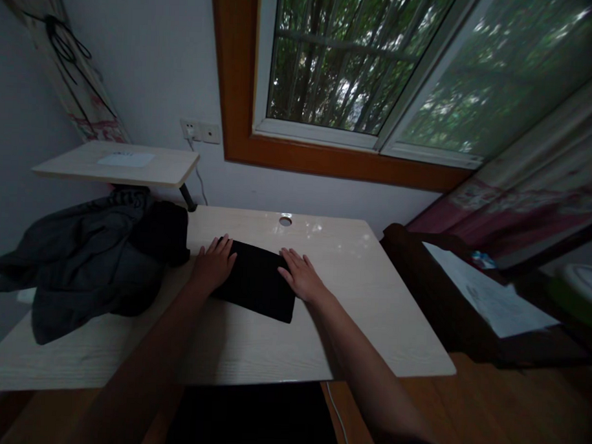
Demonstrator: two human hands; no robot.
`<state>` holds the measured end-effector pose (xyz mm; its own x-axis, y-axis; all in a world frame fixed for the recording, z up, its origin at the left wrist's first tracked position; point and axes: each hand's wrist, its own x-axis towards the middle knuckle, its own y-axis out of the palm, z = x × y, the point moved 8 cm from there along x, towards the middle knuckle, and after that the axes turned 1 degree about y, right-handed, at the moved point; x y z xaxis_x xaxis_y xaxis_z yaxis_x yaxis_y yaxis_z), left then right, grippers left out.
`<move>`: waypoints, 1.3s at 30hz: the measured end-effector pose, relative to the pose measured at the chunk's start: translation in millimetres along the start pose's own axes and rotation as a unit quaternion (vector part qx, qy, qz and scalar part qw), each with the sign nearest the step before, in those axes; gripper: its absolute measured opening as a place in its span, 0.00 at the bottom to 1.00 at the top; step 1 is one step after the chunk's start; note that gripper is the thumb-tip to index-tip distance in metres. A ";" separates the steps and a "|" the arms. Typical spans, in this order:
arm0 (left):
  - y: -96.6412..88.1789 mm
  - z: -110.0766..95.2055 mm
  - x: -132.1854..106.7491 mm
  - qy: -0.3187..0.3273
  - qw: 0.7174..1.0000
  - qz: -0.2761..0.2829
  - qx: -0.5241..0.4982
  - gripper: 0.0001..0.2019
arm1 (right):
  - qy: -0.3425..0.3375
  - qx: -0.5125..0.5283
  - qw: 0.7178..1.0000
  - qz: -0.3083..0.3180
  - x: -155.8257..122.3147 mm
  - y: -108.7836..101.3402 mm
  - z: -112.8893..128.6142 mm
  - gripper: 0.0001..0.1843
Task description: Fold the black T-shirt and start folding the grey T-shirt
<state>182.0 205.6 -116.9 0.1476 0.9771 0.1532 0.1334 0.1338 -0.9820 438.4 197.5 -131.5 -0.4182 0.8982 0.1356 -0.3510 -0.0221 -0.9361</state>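
A folded black cloth point(257, 282) lies flat on the pale wooden desk point(361, 302), near its middle. My left hand point(214, 263) rests flat on the cloth's left end, fingers stretched out together. My right hand point(301, 274) lies flat on the cloth's right end, fingers spread. Both palms press down on it. Neither hand grips anything.
A heap of dark grey clothing point(91, 260) covers the desk's left part. Above it a small raised shelf point(118, 163) holds a white sheet. A cable hole point(285, 220) sits at the desk's back edge. A dark piece of furniture with papers point(487, 297) stands to the right.
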 end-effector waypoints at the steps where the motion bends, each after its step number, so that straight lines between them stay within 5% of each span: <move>1: 0.7 4.2 -0.7 -0.008 1.000 0.003 -0.004 0.28 | 0.005 0.007 1.000 0.001 -4.1 -0.2 -8.3 0.33; 8: 12.6 47.3 -9.9 -0.073 0.993 0.034 -0.085 0.28 | -0.008 0.062 0.995 -0.079 -28.4 -10.9 -38.3 0.27; 13: -5.6 67.5 -20.6 -0.089 0.989 -0.039 -0.107 0.26 | -0.010 0.109 0.985 -0.134 -31.5 -21.3 -38.8 0.25; 15: -23.3 55.9 -24.9 -0.061 0.989 -0.089 -0.096 0.26 | -0.009 0.113 0.983 -0.142 -32.3 -24.1 -38.1 0.24; 18: -42.8 10.3 -29.5 0.048 0.990 -0.118 -0.065 0.24 | -0.023 0.102 0.985 -0.141 -34.2 -26.8 -33.8 0.25; 21: -41.2 -40.9 -32.9 0.158 0.984 -0.080 -0.029 0.23 | -0.037 0.083 0.987 -0.132 -36.0 -27.9 -28.2 0.25; 24: -30.7 -61.6 -30.4 0.162 0.985 -0.052 0.000 0.24 | -0.032 0.070 0.989 -0.130 -36.5 -28.5 -26.4 0.25; 33: -17.4 -21.8 -8.4 0.024 0.999 -0.045 0.004 0.25 | -0.022 0.078 0.988 -0.128 -35.5 -26.9 -28.8 0.24; 39: -16.0 -17.4 -7.4 0.030 0.998 -0.043 -0.033 0.25 | -0.016 0.079 0.989 -0.122 -34.8 -26.2 -30.0 0.24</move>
<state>195.8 193.3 -100.4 0.1914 0.9503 0.2456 0.2127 0.2041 -0.9556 487.3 180.0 -121.4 -0.3292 0.8712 0.3641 -0.5705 0.1238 -0.8119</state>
